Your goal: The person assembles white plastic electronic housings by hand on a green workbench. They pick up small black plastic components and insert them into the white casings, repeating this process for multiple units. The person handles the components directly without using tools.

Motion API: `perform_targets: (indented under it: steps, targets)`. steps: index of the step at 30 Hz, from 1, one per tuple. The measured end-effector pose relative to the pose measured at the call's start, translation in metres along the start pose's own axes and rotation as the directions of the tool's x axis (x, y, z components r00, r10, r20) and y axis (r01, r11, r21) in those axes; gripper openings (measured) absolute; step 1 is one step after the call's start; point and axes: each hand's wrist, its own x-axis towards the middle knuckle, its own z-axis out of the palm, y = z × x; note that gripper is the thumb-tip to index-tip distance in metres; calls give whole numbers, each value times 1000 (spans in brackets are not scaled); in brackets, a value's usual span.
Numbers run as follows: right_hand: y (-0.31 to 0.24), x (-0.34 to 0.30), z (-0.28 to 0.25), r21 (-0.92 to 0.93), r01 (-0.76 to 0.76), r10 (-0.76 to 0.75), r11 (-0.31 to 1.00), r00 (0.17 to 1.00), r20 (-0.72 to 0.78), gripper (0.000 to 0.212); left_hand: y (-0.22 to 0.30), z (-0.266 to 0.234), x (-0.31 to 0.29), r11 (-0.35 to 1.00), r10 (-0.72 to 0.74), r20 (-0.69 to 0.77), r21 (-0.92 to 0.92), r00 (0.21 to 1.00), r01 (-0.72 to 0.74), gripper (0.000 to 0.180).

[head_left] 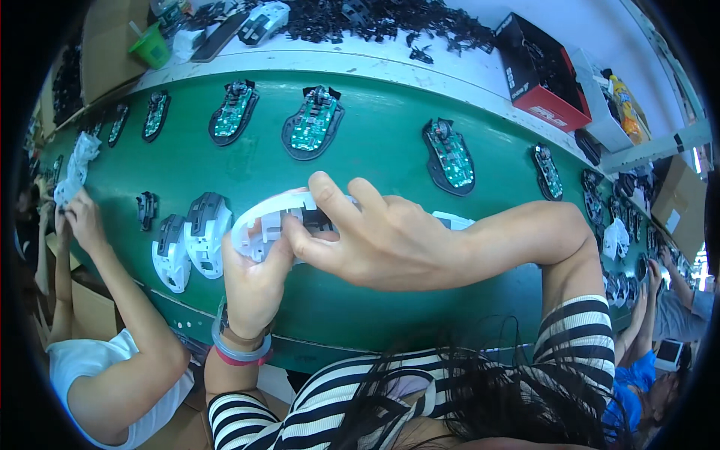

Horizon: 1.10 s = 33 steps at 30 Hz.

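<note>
Head view, from the left one of two fisheye cameras worn side by side on the person's head. The lens faces down and forward, from above the near edge of a green bench [379, 142] toward a white shelf [337, 61] on the far side. The left hand [253, 289] and right hand [386, 232] lie close to it, near mid-field. Straight edges bow toward the dark circular rim.

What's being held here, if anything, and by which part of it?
A white shell. The left grip holds its near side; the right grip touches its right part, where fingers partly hide the contact.
</note>
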Motion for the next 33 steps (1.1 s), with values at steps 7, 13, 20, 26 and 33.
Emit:
perform_targets:
  steps: [7, 13, 20, 26, 33]
  targets:
    - [10, -3, 6, 397, -50, 101, 917, 989, -107, 37, 2, 10, -1, 987, 143, -23, 73, 989, -141, 36]
    - [8, 6, 7, 744, -157, 214, 650, 977, 19, 41, -5, -3, -4, 996, 89, -51, 20, 995, -88, 38]
    - [0, 12, 13, 689, -171, 197, 704, 979, 42, 43, -12, 1, -5, 995, 82, -212, -44, 974, -93, 20]
    - [1, 8, 18, 440, -103, 111, 892, 994, 7, 43, -7, -8, 6, 1000, 15, -109, -10, 994, -16, 20]
    - [-13, 1, 14, 449, -230, 188, 863, 973, 137, 48, -16, -7, -10, 997, 74, -209, 28, 975, -70, 27]
